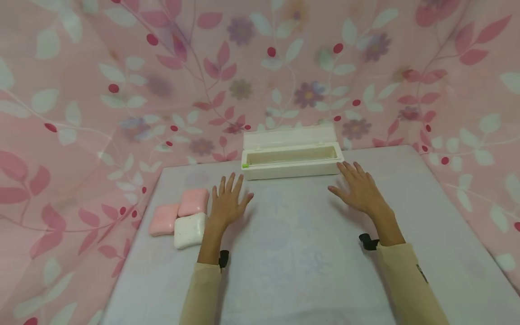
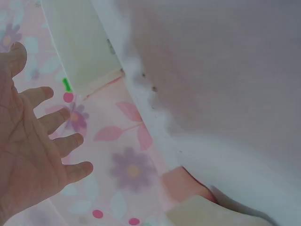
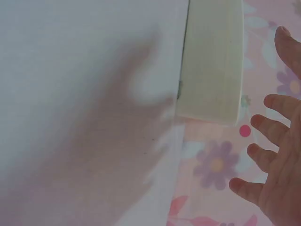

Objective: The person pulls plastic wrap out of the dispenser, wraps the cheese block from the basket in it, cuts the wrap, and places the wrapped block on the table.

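My left hand (image 1: 225, 206) is spread with straight fingers and holds nothing, just right of the soap bars. Two pink soap bars (image 1: 194, 201) and a white soap bar (image 1: 190, 230) lie grouped beside it at the left of the table. Fingers straight and apart, my right hand (image 1: 360, 189) holds nothing either; its fingertips overlap the front right corner of a long white box (image 1: 292, 170) in the head view. The box's lid (image 1: 290, 136) stands raised at the back, and its long hollow shows. In the right wrist view the box (image 3: 211, 61) appears beyond the spread fingers.
The table (image 1: 292, 253) has a pale cloth over it. Pink floral fabric (image 1: 260, 90) hangs close behind and along both sides. A small green tab (image 1: 245, 165) sits at the box's left front corner.
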`<move>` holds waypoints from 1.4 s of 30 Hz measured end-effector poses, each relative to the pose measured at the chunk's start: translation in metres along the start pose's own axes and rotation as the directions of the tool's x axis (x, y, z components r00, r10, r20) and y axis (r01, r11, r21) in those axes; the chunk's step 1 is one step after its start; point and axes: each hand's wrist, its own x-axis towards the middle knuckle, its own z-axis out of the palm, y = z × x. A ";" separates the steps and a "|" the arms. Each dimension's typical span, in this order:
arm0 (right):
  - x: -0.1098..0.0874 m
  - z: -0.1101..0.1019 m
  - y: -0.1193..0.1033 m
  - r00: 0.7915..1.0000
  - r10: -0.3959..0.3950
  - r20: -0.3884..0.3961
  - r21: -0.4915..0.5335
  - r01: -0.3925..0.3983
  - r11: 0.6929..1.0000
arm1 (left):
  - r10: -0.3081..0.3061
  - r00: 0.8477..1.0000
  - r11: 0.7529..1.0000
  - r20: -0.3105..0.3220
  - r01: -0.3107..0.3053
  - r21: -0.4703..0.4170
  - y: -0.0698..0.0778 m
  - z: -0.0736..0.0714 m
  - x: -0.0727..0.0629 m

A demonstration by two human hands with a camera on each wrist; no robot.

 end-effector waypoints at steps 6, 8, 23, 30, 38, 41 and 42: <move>0.032 -0.009 0.001 0.995 -0.070 -0.071 0.050 0.074 0.996 | 0.075 0.987 0.996 -0.143 -0.081 -0.033 0.001 -0.010 0.035; 0.043 -0.013 0.000 0.993 -0.086 -0.079 0.070 0.091 0.993 | 0.103 0.979 0.992 -0.174 -0.114 -0.053 0.001 -0.012 0.049; 0.107 -0.032 -0.005 0.991 -0.131 0.011 0.019 0.131 0.991 | 0.182 0.981 0.983 0.071 -0.180 -0.037 0.034 -0.031 0.128; 0.121 -0.034 -0.005 0.986 -0.066 0.152 -0.010 0.069 0.998 | 0.172 0.963 0.984 0.210 -0.155 -0.093 0.033 -0.025 0.148; 0.139 -0.031 -0.006 0.960 -0.043 0.277 -0.102 0.074 0.992 | 0.192 0.944 0.978 0.269 -0.160 -0.136 0.031 -0.020 0.159; 0.147 -0.027 -0.006 0.945 -0.049 0.323 -0.124 0.094 0.988 | 0.192 0.943 0.978 0.273 -0.163 -0.127 0.032 -0.018 0.163; 0.150 -0.025 -0.005 0.940 -0.057 0.335 -0.126 0.105 0.987 | 0.188 0.942 0.980 0.278 -0.160 -0.120 0.032 -0.017 0.164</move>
